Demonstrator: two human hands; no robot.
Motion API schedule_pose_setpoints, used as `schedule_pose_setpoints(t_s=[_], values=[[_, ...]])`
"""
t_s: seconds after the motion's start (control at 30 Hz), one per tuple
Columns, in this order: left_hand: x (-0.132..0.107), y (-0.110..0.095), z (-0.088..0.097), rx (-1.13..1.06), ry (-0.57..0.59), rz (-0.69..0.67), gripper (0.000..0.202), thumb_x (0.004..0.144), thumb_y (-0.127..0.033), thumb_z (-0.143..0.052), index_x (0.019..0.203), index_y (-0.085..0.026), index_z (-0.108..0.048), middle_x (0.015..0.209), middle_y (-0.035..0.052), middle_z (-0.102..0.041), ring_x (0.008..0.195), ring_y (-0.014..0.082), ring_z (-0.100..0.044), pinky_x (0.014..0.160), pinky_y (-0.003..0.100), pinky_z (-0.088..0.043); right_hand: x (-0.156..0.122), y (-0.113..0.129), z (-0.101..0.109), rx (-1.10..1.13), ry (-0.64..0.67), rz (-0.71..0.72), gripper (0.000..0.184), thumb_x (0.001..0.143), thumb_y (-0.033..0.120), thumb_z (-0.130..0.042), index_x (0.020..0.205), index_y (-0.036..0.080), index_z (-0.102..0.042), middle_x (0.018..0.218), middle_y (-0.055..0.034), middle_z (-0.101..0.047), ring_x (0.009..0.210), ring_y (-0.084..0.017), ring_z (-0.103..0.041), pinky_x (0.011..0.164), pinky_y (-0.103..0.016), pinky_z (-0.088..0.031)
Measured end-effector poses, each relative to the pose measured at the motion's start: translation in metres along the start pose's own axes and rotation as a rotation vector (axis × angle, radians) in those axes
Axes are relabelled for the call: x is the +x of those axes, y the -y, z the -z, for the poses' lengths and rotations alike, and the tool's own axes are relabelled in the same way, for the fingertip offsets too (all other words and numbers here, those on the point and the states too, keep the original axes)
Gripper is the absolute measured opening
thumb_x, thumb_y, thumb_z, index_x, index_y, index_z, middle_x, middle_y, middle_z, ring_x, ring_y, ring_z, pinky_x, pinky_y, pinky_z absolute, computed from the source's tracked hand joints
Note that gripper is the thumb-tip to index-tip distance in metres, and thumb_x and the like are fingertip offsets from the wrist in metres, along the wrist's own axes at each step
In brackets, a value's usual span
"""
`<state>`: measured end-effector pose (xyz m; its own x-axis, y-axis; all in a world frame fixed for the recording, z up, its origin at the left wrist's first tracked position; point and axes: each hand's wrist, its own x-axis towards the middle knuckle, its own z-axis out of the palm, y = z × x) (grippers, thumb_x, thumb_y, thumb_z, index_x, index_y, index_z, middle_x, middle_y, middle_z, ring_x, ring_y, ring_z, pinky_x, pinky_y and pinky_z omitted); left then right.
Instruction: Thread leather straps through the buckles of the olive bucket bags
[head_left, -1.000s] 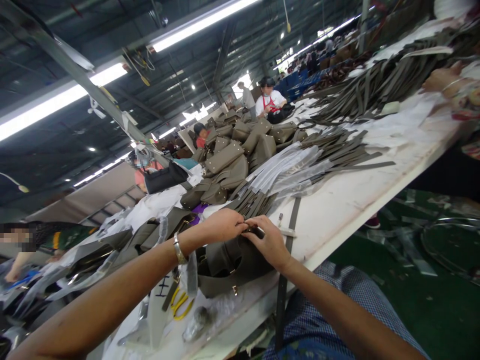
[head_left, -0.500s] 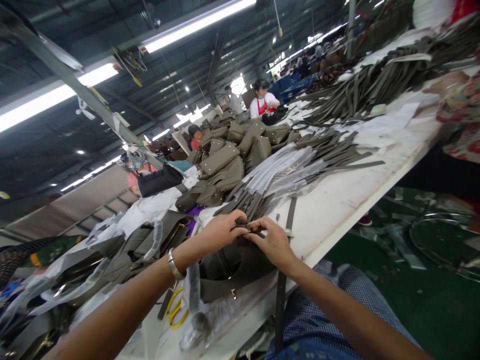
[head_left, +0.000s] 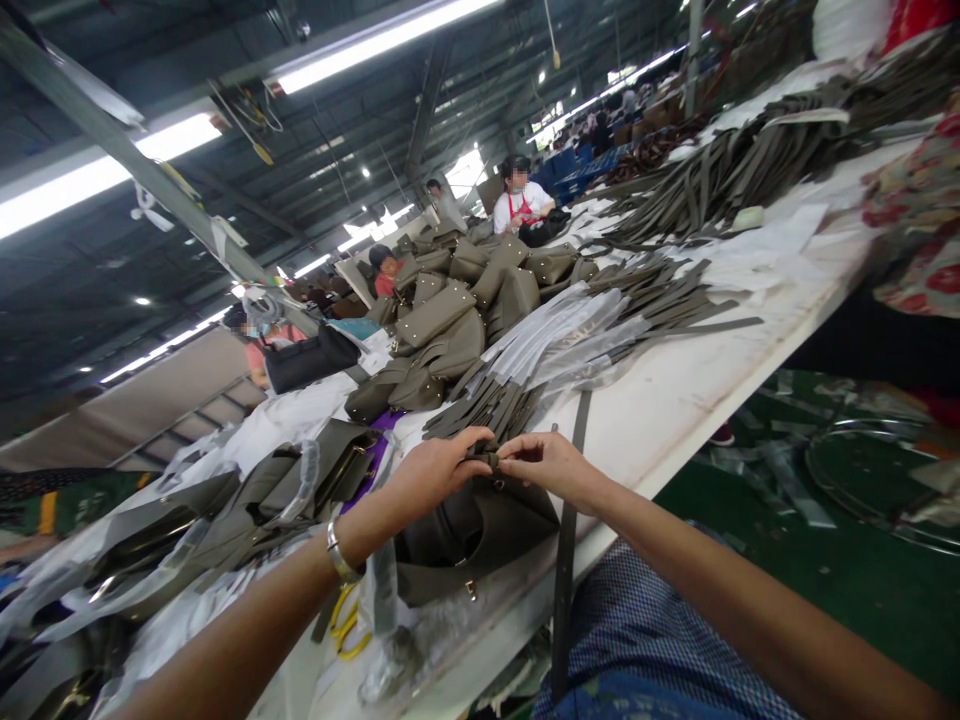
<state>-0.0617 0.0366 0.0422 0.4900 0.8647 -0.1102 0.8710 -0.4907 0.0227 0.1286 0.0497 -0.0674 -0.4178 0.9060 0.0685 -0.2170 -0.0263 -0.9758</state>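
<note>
An olive-grey leather handbag (head_left: 472,530) lies open on the white table (head_left: 675,410) right in front of me. My left hand (head_left: 435,470) and my right hand (head_left: 547,465) meet above its top edge, fingers pinched on a small dark strap piece (head_left: 489,458) of the bag. A metal bangle (head_left: 337,552) circles my left wrist. A long dark strap (head_left: 566,560) hangs over the table edge beside my right forearm.
Piles of olive bags (head_left: 450,320), strap bundles (head_left: 487,405) and clear plastic sleeves (head_left: 570,335) cover the table. Yellow-handled scissors (head_left: 346,620) lie near my left forearm. Other people (head_left: 521,200) work further along. Green floor lies to the right.
Both hands stay pinched together on the strap piece and have shifted slightly up the bag; my right hand has turned flatter. The view has tilted a little.
</note>
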Motion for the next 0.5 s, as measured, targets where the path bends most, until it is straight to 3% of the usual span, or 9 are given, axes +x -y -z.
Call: schedule_pose_setpoints(t_s=[0.17, 0.3, 0.5], values=[[-0.004, -0.002, -0.001, 0.09, 0.008, -0.017, 0.042, 0.095, -0.045, -0.05, 0.134, -0.028, -0.047, 0.111, 0.0046, -0.071, 0.096, 0.0254, -0.07, 0.079, 0.031, -0.051, 0.007, 0.012, 0.006, -0.017, 0.113, -0.075, 0.03, 0.068, 0.039, -0.077, 0.084, 0.014, -0.072, 0.072, -0.0005, -0.067, 0.061, -0.01, -0.058, 0.053, -0.02, -0.05], [-0.009, -0.013, 0.001, 0.165, -0.02, -0.1, 0.039, 0.093, -0.051, -0.053, 0.123, -0.028, -0.054, 0.101, 0.0015, -0.073, 0.086, 0.0235, -0.071, 0.067, 0.028, -0.049, 0.009, 0.022, 0.006, -0.057, 0.125, -0.13, 0.019, 0.069, 0.03, -0.074, 0.08, 0.014, -0.071, 0.067, 0.0015, -0.065, 0.058, -0.008, -0.055, 0.051, -0.017, -0.048], [-0.004, -0.021, -0.004, 0.211, -0.161, -0.127, 0.025, 0.09, -0.044, -0.059, 0.108, -0.027, -0.065, 0.095, 0.0022, -0.073, 0.088, 0.0199, -0.069, 0.07, 0.026, -0.046, 0.005, 0.031, 0.01, -0.126, 0.101, -0.177, 0.01, 0.066, 0.022, -0.07, 0.072, 0.015, -0.071, 0.062, 0.0028, -0.061, 0.054, -0.007, -0.05, 0.043, -0.015, -0.041]])
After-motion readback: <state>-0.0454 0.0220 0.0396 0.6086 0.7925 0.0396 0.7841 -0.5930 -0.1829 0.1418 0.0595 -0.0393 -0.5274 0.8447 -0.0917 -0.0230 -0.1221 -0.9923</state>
